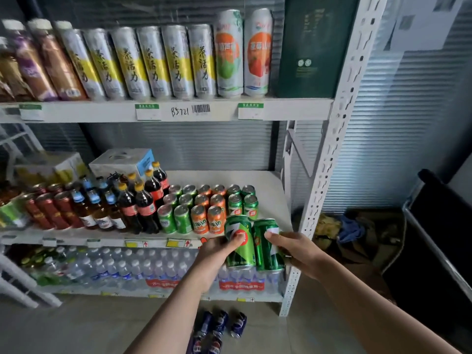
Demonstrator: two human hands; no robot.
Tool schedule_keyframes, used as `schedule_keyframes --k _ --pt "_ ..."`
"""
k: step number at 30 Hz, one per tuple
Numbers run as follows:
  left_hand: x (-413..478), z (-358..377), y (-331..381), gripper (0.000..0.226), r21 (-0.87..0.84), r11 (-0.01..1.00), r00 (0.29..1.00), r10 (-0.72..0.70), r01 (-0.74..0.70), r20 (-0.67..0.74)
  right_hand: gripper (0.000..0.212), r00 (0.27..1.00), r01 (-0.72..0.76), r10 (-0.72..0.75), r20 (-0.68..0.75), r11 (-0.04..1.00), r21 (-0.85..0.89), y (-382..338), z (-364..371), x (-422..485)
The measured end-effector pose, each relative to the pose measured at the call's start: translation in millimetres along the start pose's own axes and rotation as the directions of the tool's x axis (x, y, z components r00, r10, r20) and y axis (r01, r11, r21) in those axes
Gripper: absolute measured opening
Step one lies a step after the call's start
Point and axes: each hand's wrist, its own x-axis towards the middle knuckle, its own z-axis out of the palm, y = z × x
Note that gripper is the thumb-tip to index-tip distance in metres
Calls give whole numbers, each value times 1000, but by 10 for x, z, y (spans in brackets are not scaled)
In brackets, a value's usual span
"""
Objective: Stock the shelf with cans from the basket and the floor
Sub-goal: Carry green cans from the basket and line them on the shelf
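Note:
My left hand [217, 251] grips a green soda can [241, 249] and my right hand [293, 249] grips a second green soda can [267, 247]. Both cans are upright, side by side, just in front of the middle shelf's [270, 182] front edge at its right end. On that shelf stand rows of green cans [242, 203] and orange cans [208, 208]. Several blue cans [221, 328] lie on the floor below, between my forearms. No basket is in view.
Cola bottles [145, 200], tea bottles and red cans fill the middle shelf's left part. Bare shelf surface lies behind and right of the green rows. Water bottle packs [153, 269] fill the bottom shelf. A white upright post [329, 154] bounds the right side; a dark bin [439, 238] stands beyond.

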Motion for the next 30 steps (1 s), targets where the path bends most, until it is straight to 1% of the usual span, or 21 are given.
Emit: schedule_keyframes --k 2,3,6,7,9,10,12,14,18,19,23,25,28,30 --pt "275 -129 39 50 20 1000 1000 -17 16 25 59 999 0 -2 -53 1000 -31 -6 18 281" --pt "413 -190 45 50 29 999 999 -30 29 37 58 997 4 -6 -71 1000 -29 -17 27 403" --pt "819 -324 23 46 93 994 996 -60 53 73 32 993 28 -24 -115 999 33 -42 30 763" --pt "929 -342 -7 45 103 993 995 -64 56 78 27 993 33 -26 -118 998 57 -48 34 856" --pt "1176 -381 -128 47 111 990 995 -95 89 45 22 991 42 -35 -129 998 51 -8 16 1071" --pt "1268 -387 -175 46 117 988 994 -103 99 25 22 989 58 -52 -136 998 38 10 5 1146" --pt "1503 -403 -324 38 112 988 994 -105 104 1 32 985 71 -66 -157 997 28 102 -61 1381" --pt "1704 -398 -472 38 131 986 995 -100 102 -23 39 983 91 -86 -161 996 21 217 -141 1594" --pt "2023 -342 -741 27 123 991 994 -42 53 -97 33 978 151 -144 -153 988 34 396 -252 1941" --pt "2099 -333 -806 29 112 993 993 -30 43 -112 32 975 167 -160 -151 985 35 412 -269 2011" --pt "2391 -307 -1133 54 134 991 984 19 5 -179 38 969 200 -192 -157 979 32 615 -394 2341" --pt "2505 -294 -1277 62 149 989 978 29 2 -207 38 964 216 -214 -158 976 -2 725 -455 2488" --pt "2652 -269 -1477 58 139 990 964 47 -10 -262 40 956 242 -249 -154 968 -68 878 -521 2660" --pt "2731 -235 -1586 55 132 990 956 75 -39 -284 45 952 270 -276 -134 961 -61 976 -540 2749"
